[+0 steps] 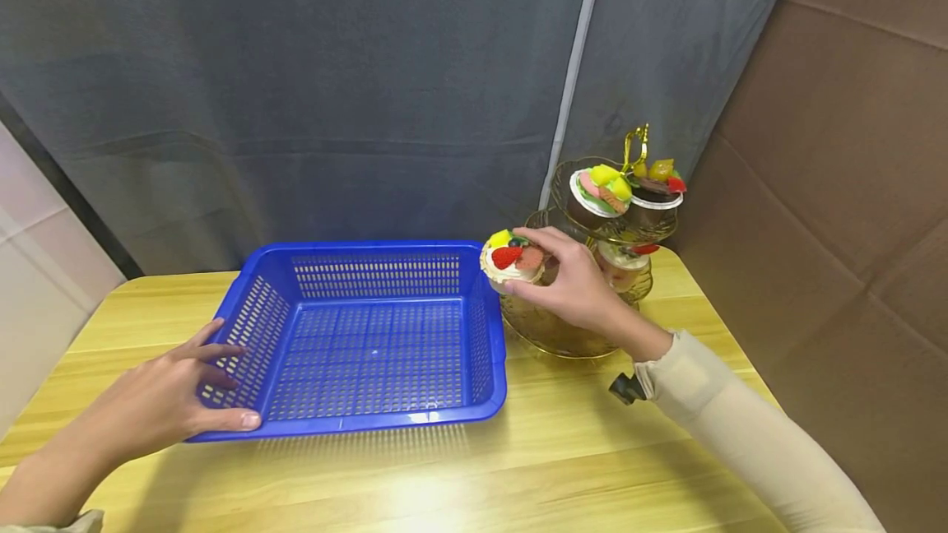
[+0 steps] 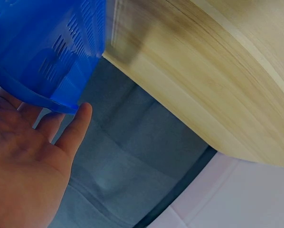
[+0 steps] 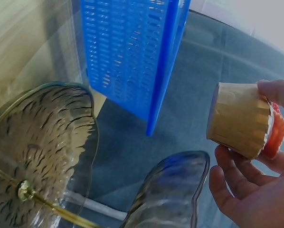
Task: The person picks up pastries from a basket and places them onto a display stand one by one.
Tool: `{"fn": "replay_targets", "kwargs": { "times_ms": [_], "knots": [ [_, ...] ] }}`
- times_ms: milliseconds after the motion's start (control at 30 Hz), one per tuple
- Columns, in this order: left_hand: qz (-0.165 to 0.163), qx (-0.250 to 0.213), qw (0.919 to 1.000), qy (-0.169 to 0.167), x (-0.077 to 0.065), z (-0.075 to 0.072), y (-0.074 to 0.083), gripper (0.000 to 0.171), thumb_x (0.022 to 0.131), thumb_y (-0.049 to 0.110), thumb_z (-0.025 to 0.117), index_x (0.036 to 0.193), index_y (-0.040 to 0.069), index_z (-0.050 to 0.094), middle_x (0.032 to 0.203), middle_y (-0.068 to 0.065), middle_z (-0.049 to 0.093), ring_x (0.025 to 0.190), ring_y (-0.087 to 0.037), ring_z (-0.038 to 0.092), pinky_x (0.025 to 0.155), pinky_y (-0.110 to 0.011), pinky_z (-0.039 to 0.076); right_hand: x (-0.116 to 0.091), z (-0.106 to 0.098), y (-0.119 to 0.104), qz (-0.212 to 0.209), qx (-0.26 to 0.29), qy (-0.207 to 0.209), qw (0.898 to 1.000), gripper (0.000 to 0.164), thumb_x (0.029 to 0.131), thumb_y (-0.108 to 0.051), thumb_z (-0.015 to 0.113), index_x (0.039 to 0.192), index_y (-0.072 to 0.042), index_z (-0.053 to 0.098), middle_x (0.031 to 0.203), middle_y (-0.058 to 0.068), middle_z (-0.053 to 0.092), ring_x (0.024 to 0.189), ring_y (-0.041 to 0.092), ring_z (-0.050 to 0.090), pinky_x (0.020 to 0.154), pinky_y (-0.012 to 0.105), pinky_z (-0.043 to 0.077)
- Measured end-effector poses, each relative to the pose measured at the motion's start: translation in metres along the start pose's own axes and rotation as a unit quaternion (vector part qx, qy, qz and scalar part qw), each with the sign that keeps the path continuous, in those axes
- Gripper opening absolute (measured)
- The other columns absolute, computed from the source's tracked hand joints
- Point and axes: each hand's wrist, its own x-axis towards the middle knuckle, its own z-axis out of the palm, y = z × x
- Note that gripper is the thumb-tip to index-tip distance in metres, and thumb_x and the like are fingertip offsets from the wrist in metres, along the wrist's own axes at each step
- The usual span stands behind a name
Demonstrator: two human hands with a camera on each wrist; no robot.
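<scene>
My right hand (image 1: 573, 278) holds a cupcake (image 1: 511, 260) between thumb and fingers, just above the right rim of a blue plastic basket (image 1: 370, 420). The cupcake has white cream with a strawberry and other fruit on top. In the right wrist view its tan paper cup (image 3: 237, 118) is tilted sideways in the grip. My left hand (image 1: 174, 389) holds the basket's left front corner, fingers over the rim and thumb along the front edge. Beside the right hand stands a tiered stand (image 1: 559, 342) of amber ribbed glass, partly hidden by that hand.
A yellow-fruit cupcake (image 1: 601, 190) and a dark cupcake (image 1: 655, 187) sit on the stand's top tier, near its gold handle (image 1: 635, 146). Another cupcake (image 1: 620, 266) sits one tier lower. Behind the wooden table (image 1: 563, 442) hangs a grey curtain (image 1: 333, 89); a brown panel (image 1: 837, 163) rises at right.
</scene>
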Motion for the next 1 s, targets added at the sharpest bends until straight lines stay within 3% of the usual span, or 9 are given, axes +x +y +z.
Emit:
{"fn": "replay_targets", "kwargs": {
  "times_ms": [167,333,533,767,1000],
  "knots": [
    [-0.002,0.001,1.0,-0.001,0.0,0.0,0.0,0.08,0.064,0.06,0.085,0.112,-0.003,0.072,0.124,-0.024,0.064,0.122,-0.058,0.047,0.071,-0.067,0.048,-0.005,-0.006,0.007,0.012,0.008,0.016,1.0,0.066,0.077,-0.022,0.086,0.136,-0.007,0.06,0.113,0.002,0.065,0.09,0.015,0.056,0.075,0.033,0.048],
    [-0.003,0.0,1.0,-0.001,0.0,0.001,0.001,0.081,0.065,0.06,0.084,0.114,-0.003,0.071,0.123,-0.024,0.065,0.122,-0.058,0.047,0.071,-0.067,0.048,-0.009,-0.011,0.014,0.02,0.008,0.031,0.999,0.064,0.079,-0.021,0.084,0.137,-0.009,0.059,0.101,0.002,0.065,0.085,0.016,0.057,0.072,0.033,0.048],
    [-0.002,0.003,1.0,0.0,0.0,0.0,0.002,0.079,0.066,0.061,0.084,0.113,-0.001,0.072,0.125,-0.024,0.064,0.126,-0.057,0.045,0.071,-0.067,0.048,-0.013,-0.016,0.018,0.042,-0.004,0.042,0.998,0.063,0.082,-0.026,0.082,0.139,-0.01,0.058,0.105,0.003,0.071,0.09,0.017,0.061,0.076,0.032,0.048],
    [0.003,0.0,1.0,0.001,0.0,-0.001,0.002,0.071,0.066,0.059,0.084,0.107,0.002,0.076,0.123,-0.023,0.065,0.128,-0.055,0.043,0.069,-0.069,0.047,-0.015,-0.019,0.021,0.058,0.004,0.05,0.997,0.063,0.086,-0.02,0.079,0.141,-0.003,0.054,0.103,0.008,0.068,0.073,0.018,0.059,0.065,0.029,0.05],
    [-0.003,0.001,1.0,-0.003,0.0,-0.001,0.002,0.075,0.066,0.061,0.083,0.11,0.001,0.074,0.124,-0.024,0.064,0.131,-0.054,0.041,0.07,-0.069,0.047,-0.018,-0.02,0.025,0.071,-0.02,0.058,0.996,0.065,0.086,-0.019,0.079,0.143,-0.001,0.051,0.096,0.009,0.066,0.069,0.018,0.054,0.061,0.024,0.046]
  ]
}}
